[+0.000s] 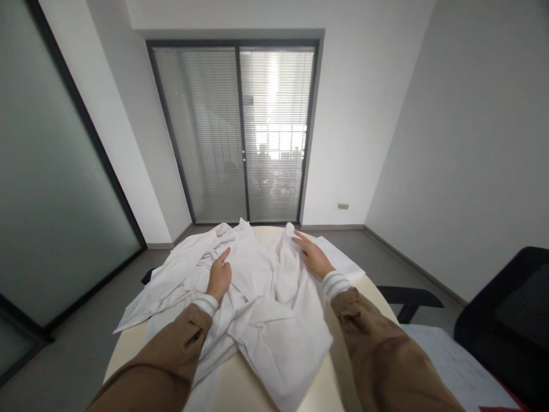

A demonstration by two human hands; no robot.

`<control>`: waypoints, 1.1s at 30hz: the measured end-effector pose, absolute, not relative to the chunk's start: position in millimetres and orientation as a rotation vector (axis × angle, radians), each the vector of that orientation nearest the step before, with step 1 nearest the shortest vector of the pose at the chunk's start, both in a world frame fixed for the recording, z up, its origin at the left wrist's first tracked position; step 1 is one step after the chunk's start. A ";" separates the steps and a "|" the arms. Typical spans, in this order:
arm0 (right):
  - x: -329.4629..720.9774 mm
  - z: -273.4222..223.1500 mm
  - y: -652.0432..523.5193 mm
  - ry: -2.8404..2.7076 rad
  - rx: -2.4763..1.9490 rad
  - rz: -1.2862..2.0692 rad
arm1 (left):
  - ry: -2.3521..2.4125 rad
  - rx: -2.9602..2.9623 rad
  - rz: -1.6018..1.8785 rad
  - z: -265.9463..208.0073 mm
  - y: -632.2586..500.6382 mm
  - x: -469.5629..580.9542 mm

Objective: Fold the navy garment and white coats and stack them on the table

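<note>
A crumpled white garment (281, 337) spreads over the round pale table (231, 389), with folds bunched across its middle and one part hanging toward the near edge. On its left half lies my left hand (220, 276), one finger stretched away from me and the rest hidden by the hand and the folds. My right hand (315, 257) is at the garment's far right, its fingers closed over a raised fold and its thumb out of sight. Both sleeves are brown with striped cuffs.
A flat white sheet (341, 257) lies at the table's right edge. Black chairs (510, 320) stand to the right, beside a surface with papers (454, 360). Beyond the table is a glazed partition with blinds (240, 131); a frosted glass panel (55, 171) is at left.
</note>
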State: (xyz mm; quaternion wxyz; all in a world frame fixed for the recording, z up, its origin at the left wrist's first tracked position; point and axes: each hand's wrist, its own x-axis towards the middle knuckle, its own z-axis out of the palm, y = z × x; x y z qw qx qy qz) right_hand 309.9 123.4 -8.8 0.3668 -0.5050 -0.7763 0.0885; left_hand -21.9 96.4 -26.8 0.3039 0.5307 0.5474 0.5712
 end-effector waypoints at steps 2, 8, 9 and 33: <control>316.7 -0.8 130.0 -1.941 -1.390 0.180 | 1.477 1.372 1.432 -31.7 96.0 -21.3; 341.0 -20.3 118.1 -1.829 -1.800 0.077 | 1.531 1.307 1.247 -26.4 89.1 -26.2; 342.1 -23.0 110.8 -1.821 -1.839 0.070 | 1.520 1.284 1.210 -22.2 86.1 -28.3; 340.3 -9.7 -12.5 -1.982 -1.432 -0.016 | 1.416 1.040 1.223 5.6 78.4 -79.7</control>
